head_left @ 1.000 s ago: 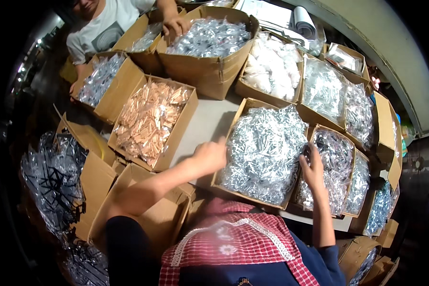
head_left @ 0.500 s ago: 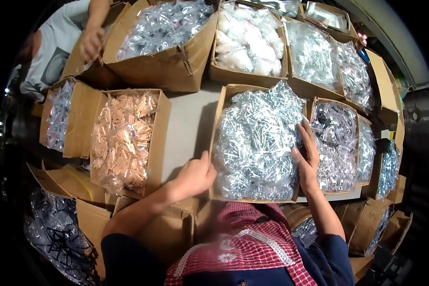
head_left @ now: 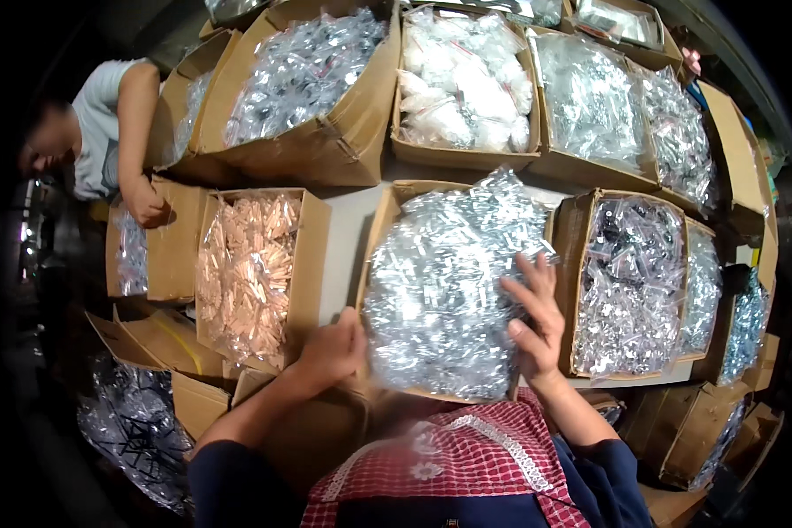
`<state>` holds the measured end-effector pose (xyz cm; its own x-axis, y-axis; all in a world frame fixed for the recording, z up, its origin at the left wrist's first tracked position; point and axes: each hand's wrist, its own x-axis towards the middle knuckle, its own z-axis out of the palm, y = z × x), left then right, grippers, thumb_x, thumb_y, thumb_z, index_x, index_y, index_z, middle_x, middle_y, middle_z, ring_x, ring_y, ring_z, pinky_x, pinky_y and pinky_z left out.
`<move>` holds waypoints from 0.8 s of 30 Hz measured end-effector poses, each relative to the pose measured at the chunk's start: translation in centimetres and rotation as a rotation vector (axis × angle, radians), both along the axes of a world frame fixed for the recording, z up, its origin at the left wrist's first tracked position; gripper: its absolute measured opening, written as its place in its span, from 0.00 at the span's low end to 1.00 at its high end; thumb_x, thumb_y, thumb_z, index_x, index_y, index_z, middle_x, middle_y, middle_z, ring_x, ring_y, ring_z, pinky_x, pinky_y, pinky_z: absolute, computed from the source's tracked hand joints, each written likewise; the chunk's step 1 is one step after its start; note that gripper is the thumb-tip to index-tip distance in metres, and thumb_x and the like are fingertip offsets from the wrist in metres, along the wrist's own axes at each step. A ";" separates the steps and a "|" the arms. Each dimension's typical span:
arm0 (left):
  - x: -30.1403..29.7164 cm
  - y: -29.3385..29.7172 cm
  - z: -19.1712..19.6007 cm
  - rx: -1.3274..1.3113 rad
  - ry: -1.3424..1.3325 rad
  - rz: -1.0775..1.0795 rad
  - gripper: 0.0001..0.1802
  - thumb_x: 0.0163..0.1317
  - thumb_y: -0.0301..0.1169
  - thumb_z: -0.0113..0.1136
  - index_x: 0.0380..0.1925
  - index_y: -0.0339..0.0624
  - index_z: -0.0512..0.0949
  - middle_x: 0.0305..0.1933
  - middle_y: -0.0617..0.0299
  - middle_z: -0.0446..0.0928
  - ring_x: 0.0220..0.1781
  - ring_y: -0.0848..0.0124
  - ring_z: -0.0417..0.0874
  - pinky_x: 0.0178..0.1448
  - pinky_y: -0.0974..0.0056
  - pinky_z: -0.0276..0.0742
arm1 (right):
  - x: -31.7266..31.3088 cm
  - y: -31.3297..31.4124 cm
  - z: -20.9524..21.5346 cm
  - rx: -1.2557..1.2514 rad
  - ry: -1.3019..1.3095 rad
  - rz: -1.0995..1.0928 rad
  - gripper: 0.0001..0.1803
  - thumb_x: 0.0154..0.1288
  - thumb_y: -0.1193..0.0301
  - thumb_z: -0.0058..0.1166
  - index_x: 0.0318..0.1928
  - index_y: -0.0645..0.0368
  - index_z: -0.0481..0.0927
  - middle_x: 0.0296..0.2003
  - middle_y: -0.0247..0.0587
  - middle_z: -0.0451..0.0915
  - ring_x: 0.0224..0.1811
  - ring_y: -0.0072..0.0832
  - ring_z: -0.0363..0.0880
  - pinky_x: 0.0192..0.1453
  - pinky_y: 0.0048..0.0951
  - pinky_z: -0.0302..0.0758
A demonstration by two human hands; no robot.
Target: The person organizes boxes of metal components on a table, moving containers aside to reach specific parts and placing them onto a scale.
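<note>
A cardboard box heaped with clear plastic bags of small silvery metal pieces is right in front of me, close to my apron. At its left side, toward the near corner, my left hand is closed on the cardboard edge, fingers curled and partly hidden. My right hand lies over the right part of the bags with its fingers spread, the fingertips touching the plastic. Some bags bulge above the box's rim.
Left stands a box of copper-coloured pieces; right, a box of bagged metal parts. Behind are boxes of white bags and grey bags. A co-worker's hand is at a box flap on the far left.
The box has shifted left with both hands, widening the gap to the box on its right. My right hand has come further over the bags. The co-worker's hand has moved down and nearer.
</note>
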<state>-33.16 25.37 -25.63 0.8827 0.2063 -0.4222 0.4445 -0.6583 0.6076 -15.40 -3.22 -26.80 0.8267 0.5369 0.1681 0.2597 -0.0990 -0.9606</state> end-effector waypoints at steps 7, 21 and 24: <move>-1.5 5.3 0.5 0.806 -0.021 -0.160 0.13 0.60 0.24 0.56 0.45 0.35 0.74 0.18 0.40 0.76 0.24 0.44 0.82 0.34 0.45 0.78 | -3.6 7.2 -1.9 0.004 -0.179 0.109 0.24 0.56 0.54 0.61 0.53 0.44 0.86 0.67 0.39 0.72 0.78 0.52 0.50 0.76 0.62 0.19; -0.3 -3.6 7.4 0.985 -0.292 0.052 0.08 0.65 0.25 0.54 0.43 0.37 0.75 0.41 0.47 0.81 0.39 0.46 0.83 0.42 0.48 0.77 | -0.6 -1.0 0.1 0.209 -0.235 0.131 0.21 0.59 0.71 0.52 0.54 0.58 0.78 0.62 0.50 0.74 0.62 0.48 0.74 0.65 0.43 0.71; 1.2 -11.7 8.6 0.826 -0.418 0.052 0.10 0.65 0.25 0.54 0.46 0.39 0.77 0.36 0.47 0.81 0.35 0.48 0.82 0.40 0.51 0.77 | 4.4 -11.3 2.5 0.073 -0.523 -0.021 0.20 0.56 0.77 0.52 0.52 0.60 0.77 0.61 0.53 0.74 0.62 0.50 0.73 0.68 0.50 0.67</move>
